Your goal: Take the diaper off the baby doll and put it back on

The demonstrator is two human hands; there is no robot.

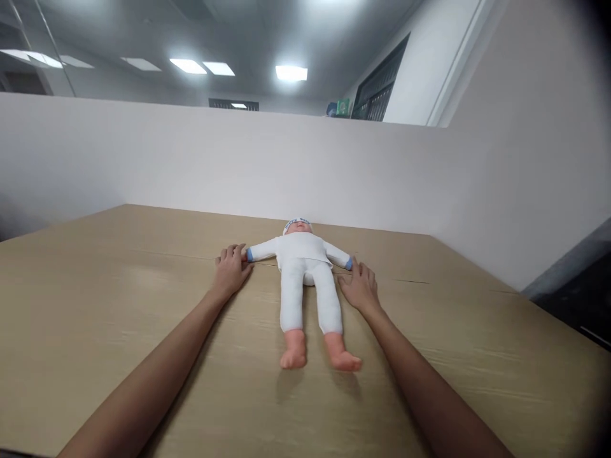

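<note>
A baby doll [305, 273] in a white suit and white cap lies on its back on the wooden table [119, 305], arms spread, bare pink feet toward me. My left hand [231, 268] covers the end of the doll's one arm, at its blue cuff, fingers lightly curled over the doll's hand. My right hand [359, 284] rests flat by the other blue cuff, fingers stretched out and touching the doll's hand.
White partition walls [191, 159] close off the table at the back and right. A dark gap [573, 292] runs past the table's right edge. Ceiling lights show above the partition.
</note>
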